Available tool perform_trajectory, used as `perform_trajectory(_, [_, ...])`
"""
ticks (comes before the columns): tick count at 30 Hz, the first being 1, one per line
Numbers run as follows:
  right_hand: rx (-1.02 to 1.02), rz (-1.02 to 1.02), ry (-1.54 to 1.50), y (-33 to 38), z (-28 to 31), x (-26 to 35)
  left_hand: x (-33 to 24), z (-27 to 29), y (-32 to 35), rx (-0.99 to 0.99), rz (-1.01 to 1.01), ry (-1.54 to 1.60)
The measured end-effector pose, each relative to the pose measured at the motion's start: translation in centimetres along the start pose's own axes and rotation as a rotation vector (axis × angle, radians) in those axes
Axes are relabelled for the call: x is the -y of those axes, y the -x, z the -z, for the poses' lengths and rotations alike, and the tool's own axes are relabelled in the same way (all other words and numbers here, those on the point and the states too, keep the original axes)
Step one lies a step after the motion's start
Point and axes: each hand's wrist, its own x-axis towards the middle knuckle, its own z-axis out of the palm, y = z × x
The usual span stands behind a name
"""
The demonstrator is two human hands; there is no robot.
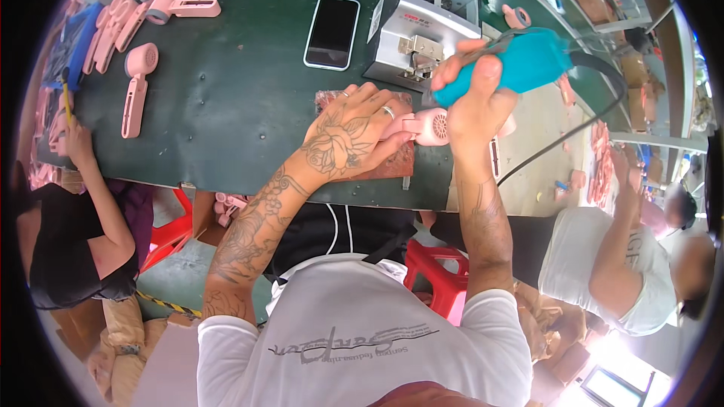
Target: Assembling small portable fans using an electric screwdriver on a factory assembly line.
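Note:
My left hand (351,132) is closed on a pink handheld fan (433,126), pressing it down over a worn reddish mat (377,167). The fan's round grille head sticks out to the right of my fingers. In my right hand (479,102) is a teal electric screwdriver (520,64), slanting down to the left, its rear end trailing a black cord (562,136). The front end of the screwdriver is above the fan head; whether it touches anything is unclear. Another pink fan part (495,154) lies just right of my right wrist, partly hidden by it.
A boxy grey machine (388,45) stands behind my hands, with a phone (332,32) left of it. Pink fans (139,90) lie on the green table (241,105) at left. People (75,241) sit on both sides. The cord hangs across the right.

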Motion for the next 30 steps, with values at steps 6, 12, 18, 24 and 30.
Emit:
perform_trajectory(6, [0.024, 0.225, 0.065, -3.6, -1.1, -2.3, 0.2, -0.2, 0.2, 0.024, 0.009, 0.047])
perform_trajectory(12, [0.042, 0.141, 0.139, -2.9, -1.2, -2.0, 0.2, -0.3, 0.2, 0.021, 0.001, 0.059])
perform_trajectory(18, [0.0, -0.028, 0.079, 1.2, -0.1, 1.8, 0.4, -0.3, 0.3, 0.022, 0.011, 0.052])
perform_trajectory(24, [0.04, -0.079, 0.082, 3.3, 1.0, 2.1, 0.1, 0.0, 0.0, -0.023, -0.004, 0.099])
perform_trajectory(30, [0.059, -0.098, 0.071, 3.8, 1.1, 1.5, 0.1, -0.2, 0.2, -0.035, -0.017, 0.037])
